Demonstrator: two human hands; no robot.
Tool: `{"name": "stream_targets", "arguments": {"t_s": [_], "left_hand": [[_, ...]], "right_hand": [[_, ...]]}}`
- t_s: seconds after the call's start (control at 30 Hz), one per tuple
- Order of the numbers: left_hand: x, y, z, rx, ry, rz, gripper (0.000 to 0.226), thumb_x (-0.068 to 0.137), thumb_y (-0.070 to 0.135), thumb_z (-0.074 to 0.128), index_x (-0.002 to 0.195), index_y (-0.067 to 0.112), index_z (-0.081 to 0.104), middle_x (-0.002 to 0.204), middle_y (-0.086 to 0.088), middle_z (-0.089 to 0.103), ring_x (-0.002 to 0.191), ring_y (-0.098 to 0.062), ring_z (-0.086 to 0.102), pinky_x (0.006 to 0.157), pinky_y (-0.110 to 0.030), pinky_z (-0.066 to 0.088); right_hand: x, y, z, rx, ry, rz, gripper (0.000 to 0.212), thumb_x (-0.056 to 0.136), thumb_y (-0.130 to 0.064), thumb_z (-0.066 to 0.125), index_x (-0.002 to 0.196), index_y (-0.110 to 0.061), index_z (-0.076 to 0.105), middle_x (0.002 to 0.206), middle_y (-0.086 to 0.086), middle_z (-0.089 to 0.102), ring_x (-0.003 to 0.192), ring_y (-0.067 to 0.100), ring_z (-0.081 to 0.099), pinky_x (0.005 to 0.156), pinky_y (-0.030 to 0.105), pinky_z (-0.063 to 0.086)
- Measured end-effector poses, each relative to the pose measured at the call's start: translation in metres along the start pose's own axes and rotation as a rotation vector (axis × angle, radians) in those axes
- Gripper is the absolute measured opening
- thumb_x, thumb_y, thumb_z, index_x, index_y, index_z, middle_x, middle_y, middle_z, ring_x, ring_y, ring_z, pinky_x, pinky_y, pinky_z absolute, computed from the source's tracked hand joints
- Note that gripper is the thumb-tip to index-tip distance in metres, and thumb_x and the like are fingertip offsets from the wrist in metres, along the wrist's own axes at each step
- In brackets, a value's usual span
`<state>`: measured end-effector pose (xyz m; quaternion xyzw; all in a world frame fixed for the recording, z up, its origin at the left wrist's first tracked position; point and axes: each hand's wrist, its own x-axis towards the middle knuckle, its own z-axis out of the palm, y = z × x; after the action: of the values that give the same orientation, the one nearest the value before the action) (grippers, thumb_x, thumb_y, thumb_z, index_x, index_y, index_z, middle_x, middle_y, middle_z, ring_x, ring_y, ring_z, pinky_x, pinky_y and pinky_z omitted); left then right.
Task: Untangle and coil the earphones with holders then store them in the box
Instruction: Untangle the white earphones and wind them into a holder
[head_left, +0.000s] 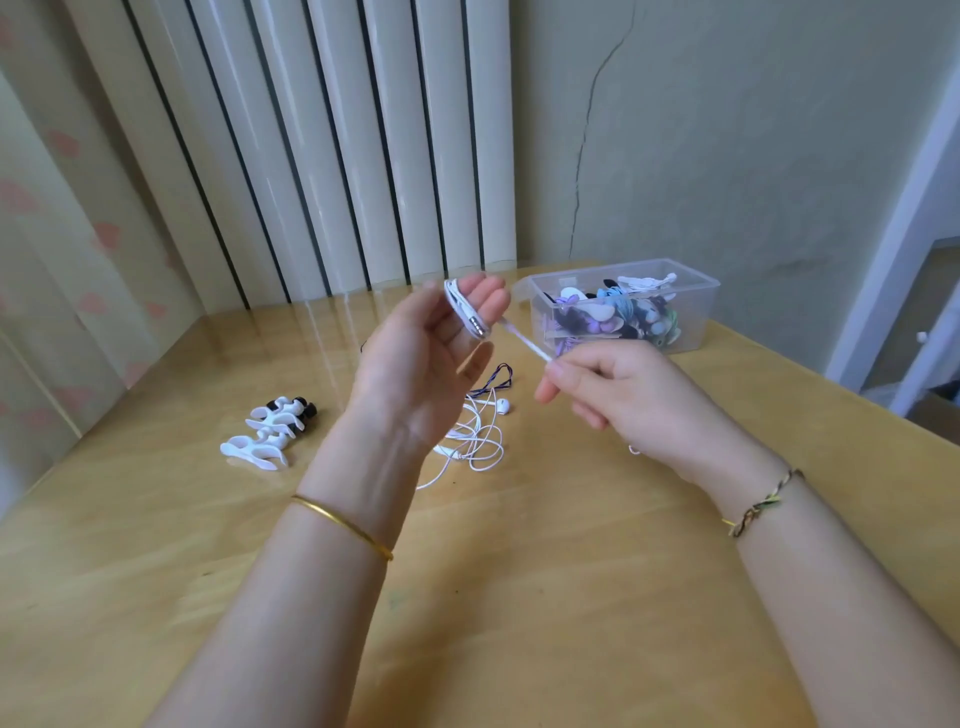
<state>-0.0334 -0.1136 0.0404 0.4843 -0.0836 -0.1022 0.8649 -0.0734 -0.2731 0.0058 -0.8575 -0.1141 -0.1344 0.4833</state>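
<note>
— Fingers (491, 300) of your left hand (415, 374), what do they hold?
— They stand nearly straight, the earphone cable (458, 307) wound round them, thumb (430, 292) against it, just left of the box (696, 325).
— And the loose end?
— It runs taut toward the box to your right hand (623, 400), which pinches it; that hand likely winds next.

No text, label, brand, number or sign can be read anywhere in view. Nothing legible is carried by the clear box (698, 322) near the far right edge of the bench (519, 597), by the white holders (254, 449) toward its left edge, or by the white earphones (462, 312).
</note>
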Motion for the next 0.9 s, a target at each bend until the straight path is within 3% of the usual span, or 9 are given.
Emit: {"name": "stream_targets", "arguments": {"t_s": [0.1,0.23,0.33,0.4,0.47,0.53,0.67,0.8,0.9], "left_hand": [[0.0,-0.006,0.0,0.093,0.001,0.062,0.023,0.098,0.019,0.039,0.105,0.013,0.06,0.106,0.0,0.072,0.098,-0.007,0.068,0.096,-0.034,0.04],[0.001,-0.017,0.002,0.448,0.033,0.229,0.025,0.095,0.005,0.041,0.105,0.018,0.06,0.112,0.005,0.067,0.11,-0.004,0.061,0.094,-0.027,0.044],[0.003,-0.024,-0.007,0.897,-0.037,0.38,0.029,0.089,0.0,0.04,0.1,0.024,0.053,0.107,0.009,0.061,0.102,-0.008,0.059,0.071,-0.013,0.046],[0.002,-0.025,-0.009,1.149,-0.154,0.372,0.014,0.077,0.011,0.042,0.086,0.016,0.051,0.083,0.009,0.056,0.077,-0.013,0.052,0.06,-0.023,0.044],[-0.001,-0.024,-0.006,1.268,-0.239,0.316,0.015,0.08,0.019,0.047,0.087,0.01,0.057,0.08,-0.003,0.062,0.077,-0.023,0.056,0.07,-0.036,0.048],[-0.005,-0.02,0.0,1.182,-0.28,0.25,0.018,0.093,0.018,0.05,0.092,0.007,0.063,0.084,-0.007,0.068,0.079,-0.021,0.063,0.082,-0.038,0.05],[-0.008,-0.009,0.007,0.691,-0.256,0.046,0.029,0.096,0.011,0.041,0.081,0.007,0.065,0.066,-0.001,0.063,0.06,-0.013,0.057,0.068,-0.025,0.046],[-0.004,0.002,0.004,0.038,-0.144,-0.086,0.024,0.092,0.015,0.041,0.082,0.015,0.062,0.069,0.003,0.064,0.066,-0.008,0.061,0.087,-0.029,0.041],[0.0,0.005,-0.002,-0.074,-0.013,-0.005,0.02,0.093,0.014,0.043,0.099,0.016,0.062,0.098,0.002,0.074,0.092,-0.005,0.069,0.099,-0.032,0.037]], "right_hand": [[-0.004,-0.006,0.001,-0.006,-0.168,0.013,0.023,0.095,-0.025,0.054,0.082,-0.016,0.07,0.048,-0.004,0.044,0.047,0.006,0.039,0.045,0.012,0.03],[-0.009,-0.014,-0.004,0.041,-0.226,0.0,0.024,0.093,-0.024,0.057,0.079,-0.009,0.069,0.045,-0.004,0.043,0.04,0.003,0.037,0.042,0.01,0.029],[-0.008,-0.018,-0.004,0.065,-0.105,-0.107,0.024,0.093,-0.021,0.058,0.073,-0.01,0.067,0.046,-0.007,0.043,0.046,0.005,0.038,0.048,0.015,0.031],[-0.004,-0.016,-0.003,0.067,0.066,-0.168,0.023,0.093,-0.018,0.057,0.072,-0.012,0.065,0.048,-0.012,0.046,0.05,0.003,0.038,0.051,0.017,0.032],[-0.001,-0.013,-0.004,0.032,0.235,-0.188,0.021,0.093,-0.013,0.055,0.074,-0.013,0.064,0.051,-0.012,0.048,0.053,0.003,0.041,0.053,0.015,0.032],[0.001,-0.009,-0.006,-0.008,0.354,-0.17,0.02,0.094,-0.012,0.053,0.077,-0.012,0.063,0.053,-0.009,0.046,0.053,0.003,0.042,0.052,0.014,0.032],[0.005,0.001,-0.007,-0.043,0.407,-0.065,0.018,0.093,-0.014,0.054,0.078,-0.011,0.063,0.053,-0.009,0.048,0.051,0.003,0.042,0.049,0.013,0.032],[0.003,0.003,-0.004,0.065,0.115,0.128,0.023,0.095,-0.016,0.053,0.074,-0.013,0.061,0.056,0.002,0.048,0.035,0.003,0.033,0.037,0.015,0.025],[-0.001,-0.002,0.0,0.157,-0.058,0.2,0.021,0.095,-0.016,0.053,0.079,-0.006,0.061,0.059,0.006,0.048,0.034,0.008,0.028,0.037,0.016,0.022]]}}
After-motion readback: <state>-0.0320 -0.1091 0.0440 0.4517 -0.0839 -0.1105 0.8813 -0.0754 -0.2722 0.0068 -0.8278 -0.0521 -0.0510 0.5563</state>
